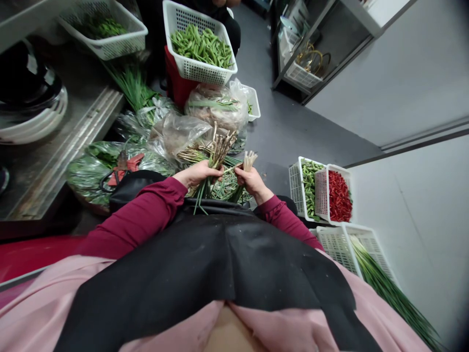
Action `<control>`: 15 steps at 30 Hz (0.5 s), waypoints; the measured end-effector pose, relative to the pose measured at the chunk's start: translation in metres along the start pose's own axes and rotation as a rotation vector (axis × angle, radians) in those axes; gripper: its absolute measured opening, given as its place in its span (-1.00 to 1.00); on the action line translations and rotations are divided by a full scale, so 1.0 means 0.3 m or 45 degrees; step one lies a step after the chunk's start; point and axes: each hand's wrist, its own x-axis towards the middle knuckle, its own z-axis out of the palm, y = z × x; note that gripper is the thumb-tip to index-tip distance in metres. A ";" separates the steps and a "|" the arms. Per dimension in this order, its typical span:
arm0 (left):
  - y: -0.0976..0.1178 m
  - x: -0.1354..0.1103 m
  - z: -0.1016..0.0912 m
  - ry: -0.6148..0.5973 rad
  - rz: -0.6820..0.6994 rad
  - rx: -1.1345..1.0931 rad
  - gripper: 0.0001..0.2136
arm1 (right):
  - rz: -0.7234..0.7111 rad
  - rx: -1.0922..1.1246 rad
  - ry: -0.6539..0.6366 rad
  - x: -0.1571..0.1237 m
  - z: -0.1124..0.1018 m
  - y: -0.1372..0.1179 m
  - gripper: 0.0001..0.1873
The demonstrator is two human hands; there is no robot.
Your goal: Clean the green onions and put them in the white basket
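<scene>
My left hand [198, 174] is wrapped round a bunch of green onions [217, 155], roots pointing up and away, green leaves hanging down over my black apron [220, 264]. My right hand [252, 182] is closed on a smaller bundle of green onions [248, 160], pale root ends up. Both hands sit close together above my lap. Under them lie more loose greens [225, 188] on the floor.
Plastic bags of vegetables [216, 105] lie ahead. White baskets hold green beans [201, 46], green peppers [309, 183], red chillies [339, 195] and long chives [381, 283]. Steel counter [44, 161] at left, red scissors [124, 166], metal shelf [311, 49] at back right.
</scene>
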 end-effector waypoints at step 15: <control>0.015 -0.017 -0.050 0.028 0.039 0.311 -0.79 | -0.108 0.517 0.668 0.034 -0.233 -0.235 -0.69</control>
